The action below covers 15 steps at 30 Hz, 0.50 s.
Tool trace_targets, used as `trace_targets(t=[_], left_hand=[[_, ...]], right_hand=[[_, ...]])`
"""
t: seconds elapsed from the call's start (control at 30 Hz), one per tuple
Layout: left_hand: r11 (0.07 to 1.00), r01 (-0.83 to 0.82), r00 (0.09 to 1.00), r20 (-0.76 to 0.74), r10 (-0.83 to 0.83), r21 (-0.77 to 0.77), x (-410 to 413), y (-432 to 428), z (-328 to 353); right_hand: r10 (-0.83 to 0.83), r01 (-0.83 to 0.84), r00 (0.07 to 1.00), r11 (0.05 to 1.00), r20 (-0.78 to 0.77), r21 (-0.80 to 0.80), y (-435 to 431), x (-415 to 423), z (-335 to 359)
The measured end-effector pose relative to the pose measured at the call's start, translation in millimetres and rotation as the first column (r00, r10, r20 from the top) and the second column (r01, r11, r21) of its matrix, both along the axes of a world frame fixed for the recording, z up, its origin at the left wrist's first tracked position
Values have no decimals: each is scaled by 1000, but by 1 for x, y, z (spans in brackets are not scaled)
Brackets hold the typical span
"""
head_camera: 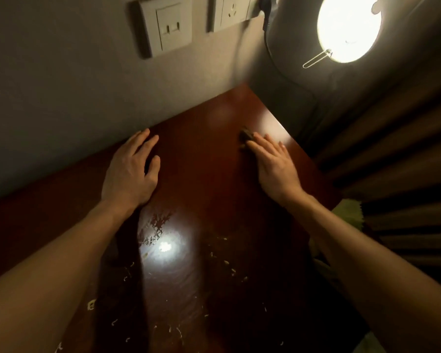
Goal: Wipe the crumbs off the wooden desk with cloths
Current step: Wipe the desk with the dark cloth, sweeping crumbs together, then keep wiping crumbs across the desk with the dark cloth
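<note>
The dark red wooden desk point(201, 174) runs from the bottom of the view up to the wall. Pale crumbs point(225, 262) lie scattered over its near half. My left hand point(131, 171) lies flat on the desk near the wall, fingers straight and slightly spread. My right hand point(271, 161) lies flat near the desk's right edge, fingers straight. Just beyond its fingertips sits a small dark object point(246, 135), blurred; whether the fingers touch it is unclear. A pale green cloth point(349, 215) shows past the desk's right edge, behind my right forearm.
A grey wall with a light switch point(167, 28) and a socket point(231, 12) stands behind the desk. A bright round lamp point(349, 28) glows at the upper right, its cable hanging down. Dark ribbed curtains point(397, 154) fill the right side.
</note>
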<state>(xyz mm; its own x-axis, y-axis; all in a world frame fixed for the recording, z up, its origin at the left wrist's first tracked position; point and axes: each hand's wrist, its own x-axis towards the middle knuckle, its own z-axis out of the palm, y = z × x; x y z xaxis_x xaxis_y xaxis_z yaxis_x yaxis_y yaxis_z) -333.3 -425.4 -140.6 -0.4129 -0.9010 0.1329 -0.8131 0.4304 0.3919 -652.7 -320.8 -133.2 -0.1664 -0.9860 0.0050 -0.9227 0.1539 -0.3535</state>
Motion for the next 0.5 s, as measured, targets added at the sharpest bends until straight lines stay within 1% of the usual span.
trace_targets(t=[0.07, 0.13, 0.2, 0.23, 0.27, 0.37, 0.43, 0.47, 0.5], left_hand=[[1000, 2, 1000, 3, -2, 8, -1, 0, 0], [1000, 2, 1000, 9, -2, 17, -1, 0, 0], [1000, 2, 1000, 2, -2, 16, -1, 1, 2], [1000, 3, 1000, -1, -3, 16, -1, 2, 3], [1000, 6, 1000, -5, -6, 11, -1, 2, 3], [1000, 12, 1000, 13, -12, 22, -1, 2, 3], [999, 14, 999, 34, -15, 37, 1, 2, -1], [999, 19, 999, 45, -20, 39, 2, 1, -3], [999, 30, 998, 55, -32, 41, 3, -1, -4]], right_hand=[[-107, 107, 994, 994, -11, 26, 8, -17, -1], [-212, 212, 977, 977, -6, 10, 25, -12, -1], [-297, 297, 955, 954, 7, -42, 51, 18, -1], [-294, 293, 956, 954, -4, -57, 66, 38, -2], [-254, 252, 967, 966, -22, -61, 81, 59, -2], [-36, 33, 998, 998, -51, -57, 114, 96, -2], [79, -80, 996, 996, -30, -31, 114, 79, -2], [102, -103, 994, 994, -37, -32, 110, 67, -2], [85, -87, 995, 995, -48, -39, 103, 53, -2]])
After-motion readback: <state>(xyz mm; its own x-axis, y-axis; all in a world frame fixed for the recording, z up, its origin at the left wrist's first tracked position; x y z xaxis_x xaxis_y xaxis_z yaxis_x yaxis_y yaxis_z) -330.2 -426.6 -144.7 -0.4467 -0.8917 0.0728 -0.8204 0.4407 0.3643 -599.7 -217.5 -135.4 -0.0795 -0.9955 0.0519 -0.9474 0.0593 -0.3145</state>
